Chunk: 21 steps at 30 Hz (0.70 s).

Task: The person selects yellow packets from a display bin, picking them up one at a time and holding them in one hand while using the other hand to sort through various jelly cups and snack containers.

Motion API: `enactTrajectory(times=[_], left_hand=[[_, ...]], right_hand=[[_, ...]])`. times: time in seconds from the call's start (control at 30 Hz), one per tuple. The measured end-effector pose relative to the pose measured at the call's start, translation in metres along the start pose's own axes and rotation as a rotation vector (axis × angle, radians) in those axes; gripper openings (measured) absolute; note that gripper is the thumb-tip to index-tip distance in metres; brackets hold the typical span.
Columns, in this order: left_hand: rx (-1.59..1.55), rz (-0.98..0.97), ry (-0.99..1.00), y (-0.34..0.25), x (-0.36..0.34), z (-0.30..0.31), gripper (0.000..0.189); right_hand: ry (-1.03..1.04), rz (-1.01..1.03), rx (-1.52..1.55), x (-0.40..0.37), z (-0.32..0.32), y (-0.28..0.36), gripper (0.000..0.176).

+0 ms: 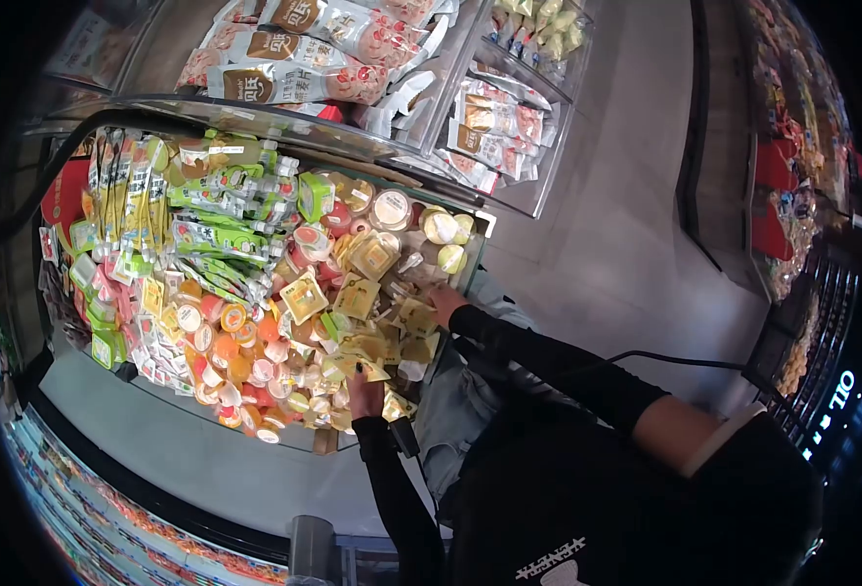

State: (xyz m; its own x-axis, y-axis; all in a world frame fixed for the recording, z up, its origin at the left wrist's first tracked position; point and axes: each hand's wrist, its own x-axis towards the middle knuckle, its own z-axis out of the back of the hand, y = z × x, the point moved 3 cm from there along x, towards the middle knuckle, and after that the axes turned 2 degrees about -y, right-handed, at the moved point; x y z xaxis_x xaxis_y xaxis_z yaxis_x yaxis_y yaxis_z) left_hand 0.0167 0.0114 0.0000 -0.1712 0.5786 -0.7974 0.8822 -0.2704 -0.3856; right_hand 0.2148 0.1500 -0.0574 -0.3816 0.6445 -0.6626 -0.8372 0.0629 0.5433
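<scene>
My left hand (pixel 365 395) is at the front edge of a heap of packed jelly cups, its fingers closed on a yellow-lidded cup (pixel 370 371). Further right, my right hand (pixel 444 305) reaches over the heap's right edge, beside clear wrappers and a yellow-lidded pack (pixel 415 316). Its fingertips are too small and partly hidden to show a grip. Between and beyond the hands lie square yellow-lidded cups (pixel 357 297) and round clear cups (pixel 374 254).
Green pouches (pixel 221 237) and yellow pouches (pixel 131 195) lie at the bin's back left. Orange and pink cups (pixel 240 366) fill its lower left. Clear bins of white bags (pixel 299 83) stand behind. A black cable (pixel 646 356) crosses near my right arm. Snack shelves (pixel 787 176) stand right.
</scene>
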Motion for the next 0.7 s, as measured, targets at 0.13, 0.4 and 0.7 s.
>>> enactTrajectory(times=[0.13,0.4,0.7], left_hand=[[-0.030,0.151,-0.047,0.021,-0.001,0.016,0.045],[-0.035,0.092,0.152,0.021,-0.007,0.026,0.051],[-0.139,0.027,-0.014,0.026,-0.072,0.056,0.063]], right_hand=[[0.016,0.069,0.228,-0.013,0.029,0.020,0.022],[0.333,0.286,0.577,-0.039,0.028,0.067,0.028],[-0.647,0.202,-0.456,0.045,0.010,0.039,0.026]])
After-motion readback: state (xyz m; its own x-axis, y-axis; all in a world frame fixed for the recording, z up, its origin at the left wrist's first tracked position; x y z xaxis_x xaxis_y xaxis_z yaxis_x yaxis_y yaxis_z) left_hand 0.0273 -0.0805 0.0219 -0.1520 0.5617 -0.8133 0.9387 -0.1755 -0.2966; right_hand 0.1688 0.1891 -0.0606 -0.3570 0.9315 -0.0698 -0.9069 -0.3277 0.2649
